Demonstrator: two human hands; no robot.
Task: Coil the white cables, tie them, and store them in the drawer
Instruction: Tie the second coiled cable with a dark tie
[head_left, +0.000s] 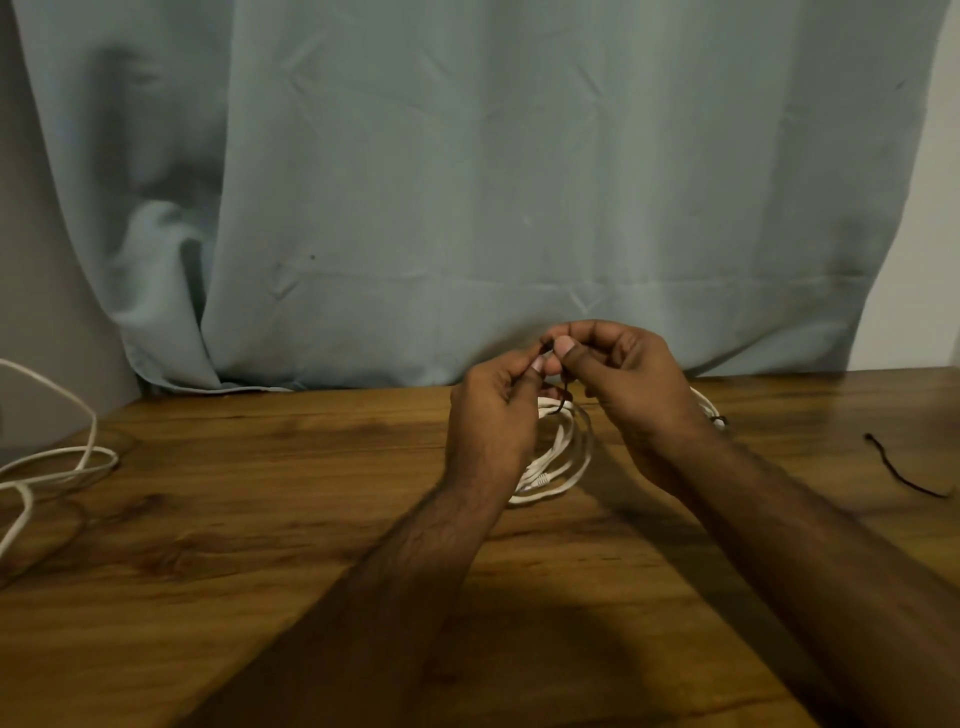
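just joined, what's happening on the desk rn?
A person is tying a coiled white cable on the wooden table. Both the left hand and the right hand pinch a dark tie string above the coil. Another dark string lies to the right, and a loose white cable sits uncoiled at the left edge. No drawer in view.

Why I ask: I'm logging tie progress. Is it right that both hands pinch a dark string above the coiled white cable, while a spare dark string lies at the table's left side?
Nearly. In the head view the spare dark string lies at the table's right side, not left. The rest holds: left hand and right hand pinch a dark string above the coiled white cable.
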